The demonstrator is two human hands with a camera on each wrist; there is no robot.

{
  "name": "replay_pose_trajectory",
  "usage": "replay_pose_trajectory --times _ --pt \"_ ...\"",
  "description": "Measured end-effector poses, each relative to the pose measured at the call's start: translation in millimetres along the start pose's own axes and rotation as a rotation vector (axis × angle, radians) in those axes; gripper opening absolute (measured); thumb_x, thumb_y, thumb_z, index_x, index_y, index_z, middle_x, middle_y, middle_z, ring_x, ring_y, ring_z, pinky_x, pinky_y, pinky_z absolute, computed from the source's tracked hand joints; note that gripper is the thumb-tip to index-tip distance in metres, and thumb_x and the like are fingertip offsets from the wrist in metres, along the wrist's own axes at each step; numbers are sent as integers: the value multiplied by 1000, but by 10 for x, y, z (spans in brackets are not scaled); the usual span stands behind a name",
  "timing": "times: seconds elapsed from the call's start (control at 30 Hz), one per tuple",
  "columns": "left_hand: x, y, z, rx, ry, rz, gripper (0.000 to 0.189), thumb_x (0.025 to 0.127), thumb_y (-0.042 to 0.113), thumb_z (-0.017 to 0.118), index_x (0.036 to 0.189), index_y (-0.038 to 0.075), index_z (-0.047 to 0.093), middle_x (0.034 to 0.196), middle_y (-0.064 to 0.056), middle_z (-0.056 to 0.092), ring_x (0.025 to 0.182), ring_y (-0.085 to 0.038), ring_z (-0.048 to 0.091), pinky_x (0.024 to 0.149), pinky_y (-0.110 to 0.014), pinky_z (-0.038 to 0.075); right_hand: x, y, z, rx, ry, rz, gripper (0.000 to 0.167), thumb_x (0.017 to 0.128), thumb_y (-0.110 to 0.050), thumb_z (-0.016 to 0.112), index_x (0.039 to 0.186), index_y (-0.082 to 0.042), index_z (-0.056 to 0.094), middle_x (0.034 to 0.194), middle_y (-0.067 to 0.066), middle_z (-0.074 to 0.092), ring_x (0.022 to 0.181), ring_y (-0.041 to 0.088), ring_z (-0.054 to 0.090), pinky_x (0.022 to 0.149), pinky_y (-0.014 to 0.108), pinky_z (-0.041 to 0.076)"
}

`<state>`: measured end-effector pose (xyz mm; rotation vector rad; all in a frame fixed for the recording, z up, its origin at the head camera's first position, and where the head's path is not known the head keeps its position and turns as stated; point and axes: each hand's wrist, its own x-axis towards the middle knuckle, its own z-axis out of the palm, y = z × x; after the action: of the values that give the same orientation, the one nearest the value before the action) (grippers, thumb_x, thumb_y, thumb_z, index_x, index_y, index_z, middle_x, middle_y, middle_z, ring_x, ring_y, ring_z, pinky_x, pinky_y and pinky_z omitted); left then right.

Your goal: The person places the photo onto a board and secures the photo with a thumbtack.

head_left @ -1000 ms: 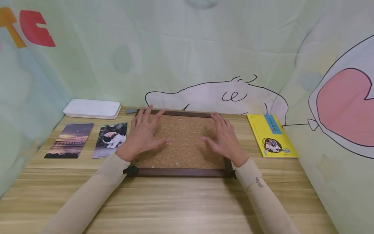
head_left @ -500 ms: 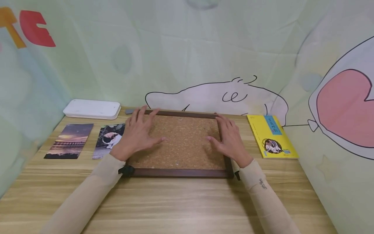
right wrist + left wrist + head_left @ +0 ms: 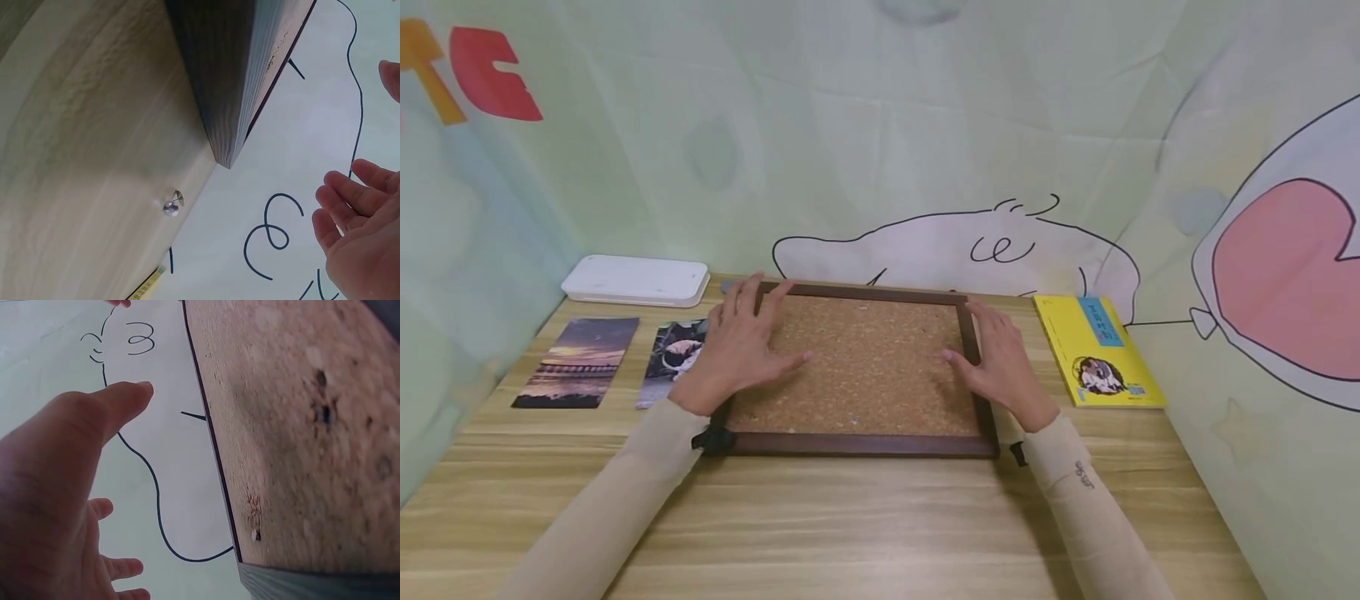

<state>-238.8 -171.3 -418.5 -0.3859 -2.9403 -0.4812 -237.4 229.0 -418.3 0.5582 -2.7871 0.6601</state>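
A cork board (image 3: 872, 367) with a dark brown frame lies on the wooden table. Over its left side my left hand (image 3: 733, 354) hovers with fingers spread, partly covering the cat photo (image 3: 672, 358). My right hand (image 3: 1003, 367) is at the right frame edge, fingers extended and thumb reaching over the cork. In the left wrist view, the left hand (image 3: 56, 450) is apart from the cork surface (image 3: 306, 469). The right wrist view has the right hand (image 3: 365, 219) apart from the frame (image 3: 215, 75), palm showing. Nothing is held in either hand.
A sunset photo (image 3: 578, 362) lies at the left, with a white case (image 3: 636, 280) behind it. On the right is a yellow book (image 3: 1101, 354). A small clear push pin (image 3: 172, 205) lies beside the frame. A patterned curtain (image 3: 880, 142) stands behind the table.
Both hands have moved outward from above the cork: the left to the left, the right to the right. More of the cork shows, and less of the cat photo. The board has stayed put.
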Motion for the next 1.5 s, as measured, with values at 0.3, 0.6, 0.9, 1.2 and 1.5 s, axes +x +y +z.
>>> replay_pose_trajectory --times 0.3,0.6,0.9,1.2,1.5 --pt "-2 -71 -19 -2 7 -12 112 88 68 75 173 29 13 177 -30 9 161 -62 10 118 -86 21 -50 52 -28 8 -3 42 86 97 -42 75 162 1 38 167 28 42 157 49 37 127 69 27" --pt "-75 -168 -78 -7 4 -47 111 88 70 73 172 26 17 176 -30 11 161 -61 11 116 -86 21 -83 110 -30 -10 -4 44 85 98 -43 73 161 3 38 165 29 43 155 49 38 127 69 29" --pt "-147 -244 -108 0 9 -54 109 89 70 71 172 25 17 175 -31 12 159 -62 12 113 -87 22 -106 171 -59 -9 -17 77 85 99 -42 72 163 1 35 168 30 39 155 50 37 128 68 28" --pt "-210 -322 -113 7 29 -44 111 89 69 73 173 25 15 175 -30 14 158 -64 15 110 -87 25 -136 222 -67 -2 -13 77 85 99 -40 72 162 3 35 166 31 41 151 51 41 126 68 30" --pt "-244 -424 -147 1 23 -53 111 90 69 72 173 26 13 172 -36 15 155 -66 16 107 -88 26 -152 274 -107 -4 -30 100 83 102 -38 71 162 5 34 162 35 44 150 53 43 125 68 34"
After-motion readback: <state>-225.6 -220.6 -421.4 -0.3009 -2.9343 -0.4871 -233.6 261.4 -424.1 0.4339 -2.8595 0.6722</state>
